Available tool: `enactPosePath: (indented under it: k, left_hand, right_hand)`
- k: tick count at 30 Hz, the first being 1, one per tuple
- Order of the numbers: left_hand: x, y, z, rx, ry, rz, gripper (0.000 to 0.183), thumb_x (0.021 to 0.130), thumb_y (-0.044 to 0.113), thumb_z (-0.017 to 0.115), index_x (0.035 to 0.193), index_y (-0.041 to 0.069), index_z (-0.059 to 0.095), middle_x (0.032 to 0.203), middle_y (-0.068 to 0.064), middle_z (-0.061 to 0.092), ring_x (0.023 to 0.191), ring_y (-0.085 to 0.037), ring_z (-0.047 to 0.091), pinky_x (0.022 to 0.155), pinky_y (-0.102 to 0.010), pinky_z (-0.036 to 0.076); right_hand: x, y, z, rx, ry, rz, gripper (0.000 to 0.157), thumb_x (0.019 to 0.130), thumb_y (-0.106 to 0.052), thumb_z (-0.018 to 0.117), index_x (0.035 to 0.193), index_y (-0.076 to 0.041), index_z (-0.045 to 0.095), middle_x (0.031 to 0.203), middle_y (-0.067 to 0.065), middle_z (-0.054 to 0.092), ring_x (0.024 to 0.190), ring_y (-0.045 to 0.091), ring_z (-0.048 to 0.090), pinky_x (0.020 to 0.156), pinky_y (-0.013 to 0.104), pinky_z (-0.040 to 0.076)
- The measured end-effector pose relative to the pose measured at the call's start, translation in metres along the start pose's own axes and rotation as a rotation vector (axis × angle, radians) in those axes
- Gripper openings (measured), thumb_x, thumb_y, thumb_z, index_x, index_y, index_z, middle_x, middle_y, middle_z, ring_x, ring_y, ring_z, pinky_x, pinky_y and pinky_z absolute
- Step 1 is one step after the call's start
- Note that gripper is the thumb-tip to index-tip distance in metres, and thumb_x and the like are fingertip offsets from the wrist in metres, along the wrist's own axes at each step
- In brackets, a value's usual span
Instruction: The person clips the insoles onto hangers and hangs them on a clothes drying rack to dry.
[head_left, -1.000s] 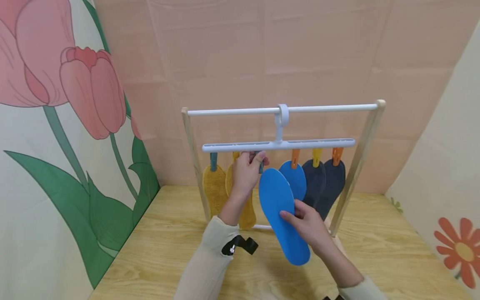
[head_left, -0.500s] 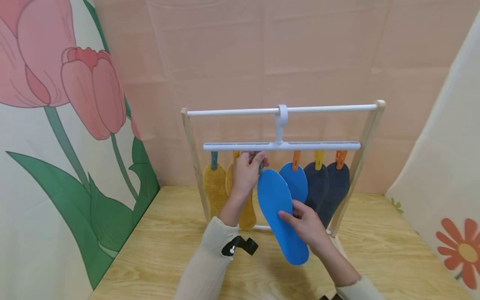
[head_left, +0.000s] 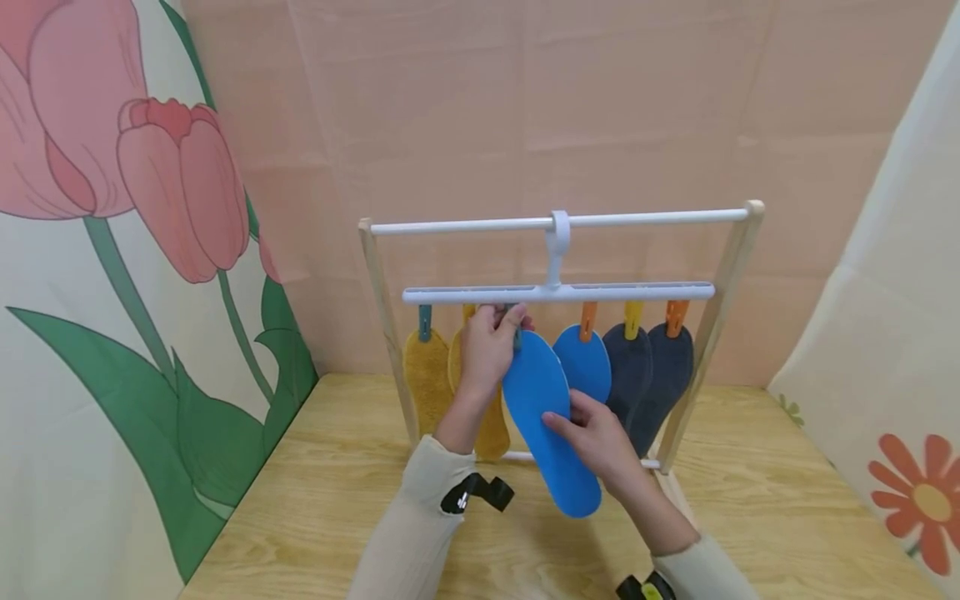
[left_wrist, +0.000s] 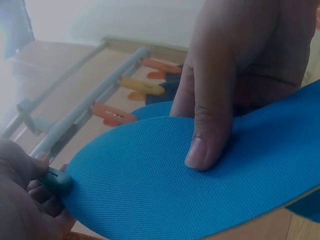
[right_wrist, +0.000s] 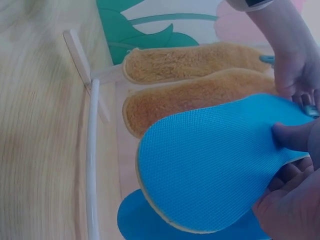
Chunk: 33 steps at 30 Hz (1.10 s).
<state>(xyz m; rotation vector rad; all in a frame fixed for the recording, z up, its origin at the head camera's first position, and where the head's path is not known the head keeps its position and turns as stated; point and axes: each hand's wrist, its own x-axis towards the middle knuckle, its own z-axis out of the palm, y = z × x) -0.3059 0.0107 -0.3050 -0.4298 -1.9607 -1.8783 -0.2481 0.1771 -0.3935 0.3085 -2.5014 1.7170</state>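
Note:
A blue insole point(head_left: 551, 433) is pinched in my right hand point(head_left: 600, 437), thumb on its near face and fingers behind. My left hand point(head_left: 487, 346) grips a teal clothespin point(left_wrist: 56, 181) under the hanger bar point(head_left: 480, 295). In the left wrist view the insole's rounded top end sits right at the clothespin's tip. A second blue insole point(head_left: 587, 367) hangs just behind and to the right, from an orange clothespin point(head_left: 588, 322). Left of the held insole hang two fuzzy mustard-yellow insoles point(right_wrist: 192, 64), one partly hidden by my left hand.
Two dark navy insoles point(head_left: 663, 379) hang at the right from yellow and orange clothespins. The hanger hooks over a white rod point(head_left: 465, 226) on a wooden frame point(head_left: 731, 283), standing on a wood-grain table point(head_left: 315, 500). Printed cloth point(head_left: 67, 250) stands at the left.
The blue insole and my right hand have moved left and slightly up, bringing the insole's top to the clothespin. My left hand has stayed at the clothespin.

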Motion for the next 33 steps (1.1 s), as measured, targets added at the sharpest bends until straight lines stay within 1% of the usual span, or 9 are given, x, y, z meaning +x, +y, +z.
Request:
enactPosePath:
  k: [9,14,18,21,25,28,31,32,33]
  left_hand:
    - [0.001,-0.001,-0.001,-0.001,0.006,-0.005,0.025,0.101,0.032,0.062,0.114,0.011,0.067,0.09,-0.003,0.072,0.087,-0.014,0.071,0.086,-0.033,0.058]
    - [0.001,0.001,0.0,-0.002,0.01,-0.002,0.025,0.101,0.032,0.062,0.112,0.01,0.067,0.089,-0.004,0.073,0.086,-0.014,0.072,0.087,-0.032,0.058]
    - [0.001,0.001,0.002,-0.013,0.006,0.001,0.025,0.101,0.031,0.062,0.112,0.009,0.067,0.089,-0.005,0.073,0.085,-0.015,0.073,0.087,-0.031,0.058]
    - [0.001,0.0,0.001,-0.026,-0.008,-0.015,0.026,0.101,0.031,0.062,0.114,0.01,0.067,0.093,-0.006,0.074,0.087,-0.016,0.073,0.088,-0.031,0.058]
    - [0.0,0.0,-0.001,-0.033,-0.034,-0.053,0.029,0.101,0.032,0.061,0.119,0.01,0.067,0.102,-0.009,0.074,0.091,-0.018,0.074,0.088,-0.032,0.059]
    - [-0.002,-0.001,-0.003,0.041,-0.039,-0.042,0.033,0.102,0.035,0.059,0.123,0.011,0.066,0.104,-0.007,0.074,0.09,-0.016,0.073,0.083,-0.028,0.059]
    - [-0.006,-0.003,-0.005,0.213,-0.025,0.039,0.034,0.104,0.039,0.055,0.118,0.01,0.066,0.089,-0.007,0.068,0.075,-0.017,0.065,0.065,-0.025,0.052]
    - [-0.008,-0.004,-0.006,0.267,-0.016,0.077,0.033,0.105,0.038,0.054,0.118,0.01,0.065,0.085,-0.007,0.065,0.073,-0.019,0.062,0.062,-0.026,0.049]
    - [-0.011,-0.006,-0.007,0.32,-0.003,0.121,0.032,0.106,0.036,0.053,0.12,0.009,0.064,0.086,-0.008,0.064,0.075,-0.02,0.063,0.063,-0.026,0.05]
  right_hand:
    - [0.004,-0.002,0.006,-0.002,-0.008,0.025,0.044,0.101,-0.033,0.064,0.134,-0.005,0.059,0.114,0.015,0.073,0.096,0.025,0.072,0.087,0.047,0.058]
    - [0.005,0.002,0.01,0.047,0.003,0.035,0.042,0.101,-0.033,0.063,0.133,-0.005,0.06,0.113,0.014,0.073,0.095,0.025,0.072,0.087,0.046,0.058]
    - [0.006,0.004,0.013,0.07,0.008,0.059,0.044,0.101,-0.035,0.063,0.134,-0.007,0.059,0.112,0.013,0.073,0.097,0.025,0.072,0.09,0.049,0.057]
    - [0.006,0.005,0.015,0.06,0.01,0.059,0.043,0.101,-0.035,0.063,0.133,-0.007,0.06,0.112,0.013,0.073,0.098,0.027,0.072,0.092,0.05,0.056]
    - [0.006,0.006,0.016,0.055,0.013,0.064,0.04,0.1,-0.034,0.064,0.131,-0.008,0.061,0.11,0.012,0.074,0.097,0.026,0.072,0.09,0.048,0.057]
    - [0.007,0.006,0.017,0.062,0.006,0.066,0.041,0.1,-0.034,0.065,0.131,-0.008,0.061,0.111,0.012,0.074,0.098,0.025,0.072,0.09,0.046,0.057]
    - [0.007,0.005,0.017,0.062,0.002,0.065,0.042,0.1,-0.034,0.064,0.132,-0.007,0.061,0.113,0.012,0.074,0.1,0.025,0.072,0.091,0.046,0.057]
    - [0.007,0.005,0.017,0.062,0.003,0.069,0.042,0.1,-0.034,0.065,0.132,-0.007,0.061,0.113,0.012,0.074,0.1,0.026,0.072,0.091,0.047,0.057]
    - [0.007,0.005,0.017,0.059,0.007,0.072,0.042,0.1,-0.034,0.065,0.132,-0.007,0.061,0.114,0.012,0.074,0.101,0.026,0.072,0.092,0.047,0.056]
